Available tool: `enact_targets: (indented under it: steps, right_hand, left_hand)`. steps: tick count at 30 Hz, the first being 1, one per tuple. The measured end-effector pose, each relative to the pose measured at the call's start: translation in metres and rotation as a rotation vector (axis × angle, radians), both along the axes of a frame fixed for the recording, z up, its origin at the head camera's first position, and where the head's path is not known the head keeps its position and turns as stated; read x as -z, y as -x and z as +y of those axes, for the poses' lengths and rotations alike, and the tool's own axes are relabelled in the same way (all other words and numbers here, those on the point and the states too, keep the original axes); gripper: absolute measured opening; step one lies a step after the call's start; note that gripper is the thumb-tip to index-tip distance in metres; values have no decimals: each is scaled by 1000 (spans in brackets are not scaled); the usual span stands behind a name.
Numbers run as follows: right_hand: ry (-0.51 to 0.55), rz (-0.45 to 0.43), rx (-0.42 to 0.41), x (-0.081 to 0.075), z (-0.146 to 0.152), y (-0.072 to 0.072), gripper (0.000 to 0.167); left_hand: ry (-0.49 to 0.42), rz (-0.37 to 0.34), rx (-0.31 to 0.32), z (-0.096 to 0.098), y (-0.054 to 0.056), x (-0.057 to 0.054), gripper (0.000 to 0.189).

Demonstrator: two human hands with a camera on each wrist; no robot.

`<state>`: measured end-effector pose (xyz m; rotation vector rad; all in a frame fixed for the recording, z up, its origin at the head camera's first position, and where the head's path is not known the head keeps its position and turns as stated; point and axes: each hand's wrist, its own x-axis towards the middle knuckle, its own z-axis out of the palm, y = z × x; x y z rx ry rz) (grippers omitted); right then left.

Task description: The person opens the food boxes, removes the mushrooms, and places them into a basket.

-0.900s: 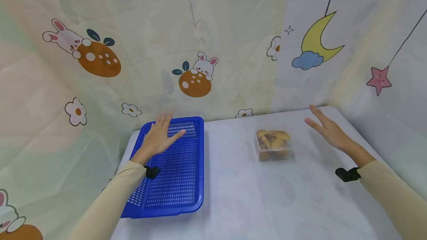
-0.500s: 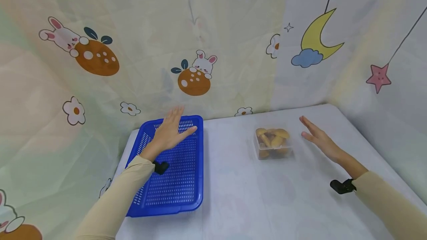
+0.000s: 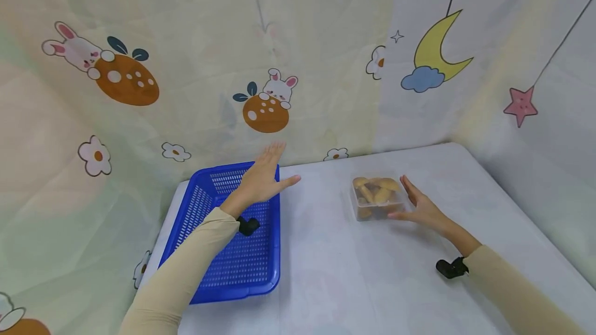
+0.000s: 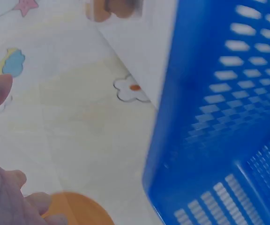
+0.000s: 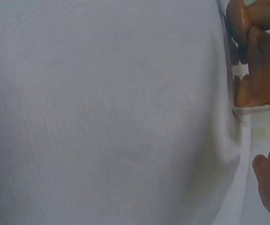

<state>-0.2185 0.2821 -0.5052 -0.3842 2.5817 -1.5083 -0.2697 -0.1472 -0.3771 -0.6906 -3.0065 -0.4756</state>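
Observation:
A clear plastic box [image 3: 378, 199] of brown-capped mushrooms [image 3: 383, 194] stands on the white tabletop, right of centre in the head view. At its right side is my right hand [image 3: 426, 212], thumb by the front corner and fingers by the back one, spread apart. The right wrist view catches the box [image 5: 240, 110] at its upper right, with fingertips [image 5: 268, 161] just below it and a gap between. Over the right rim of a blue perforated basket [image 3: 233, 275] hovers my left hand [image 3: 261, 182], fingers straight, thumb pointing right, holding nothing.
Printed cloth [image 3: 195, 40] with rabbits, flowers and a moon hangs behind and at both sides of the table [image 3: 335, 273]. The basket fills the table's left part, its high rim rising above the surface. A strip of tabletop separates basket and box.
My right hand has moved left and down to the mushroom box. The left hand has shifted right across the basket. Box and basket have stayed put on the table.

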Motion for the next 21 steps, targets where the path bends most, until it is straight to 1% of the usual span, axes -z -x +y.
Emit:
enact_targets:
  steps: [5, 9, 14, 16, 21]
  right_hand:
    - [53, -21, 12, 8, -6, 1, 119]
    - [86, -31, 21, 11, -9, 1, 117]
    - [106, -11, 38, 16, -14, 1, 114]
    - [128, 9, 36, 17, -17, 2, 109]
    - [180, 54, 19, 20, -23, 4, 95]
  left_hand:
    - [3, -8, 63, 31, 1, -3, 99]
    - [24, -11, 128, 56, -1, 0, 97]
    - [61, -18, 223, 87, -4, 10, 95]
    - [82, -26, 262, 99, -6, 14, 94]
    - [169, -18, 350, 127, -12, 28, 92]
